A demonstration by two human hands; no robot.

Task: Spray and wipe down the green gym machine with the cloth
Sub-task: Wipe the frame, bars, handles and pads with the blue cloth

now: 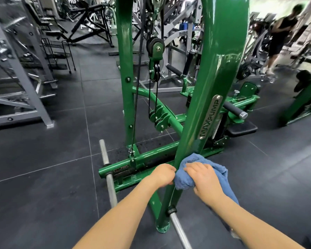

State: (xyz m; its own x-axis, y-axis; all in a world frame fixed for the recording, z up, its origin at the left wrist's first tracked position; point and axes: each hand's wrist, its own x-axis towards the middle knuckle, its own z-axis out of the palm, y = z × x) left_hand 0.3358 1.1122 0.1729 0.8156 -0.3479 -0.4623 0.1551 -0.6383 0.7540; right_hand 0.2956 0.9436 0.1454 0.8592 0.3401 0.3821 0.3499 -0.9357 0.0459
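A person's two bare hands work low on the front upright of a glossy green steel gym machine [212, 97] standing on a floor of dark rubber tiles [43, 177]. The right hand [204, 178] lies on top of a crumpled, fluffy blue terry cloth [188, 177], its fingers bent over the folds and pressing the cloth against the right side of the curved green post, just below a silver nameplate [210, 116] reading "MAXPUMP". The left hand [162, 174] is curled against the opposite side of the same post, its knuckles touching the edge of the cloth; whether it grips the post or a corner of the cloth cannot be told. The cloth's loose tail hangs behind the right wrist. A bare steel barbell bar [108, 174] rests through the machine's base below the hands. Behind, black cables run over pulleys [155, 47]; a blurred person in dark clothing [280, 33] stands at far right.
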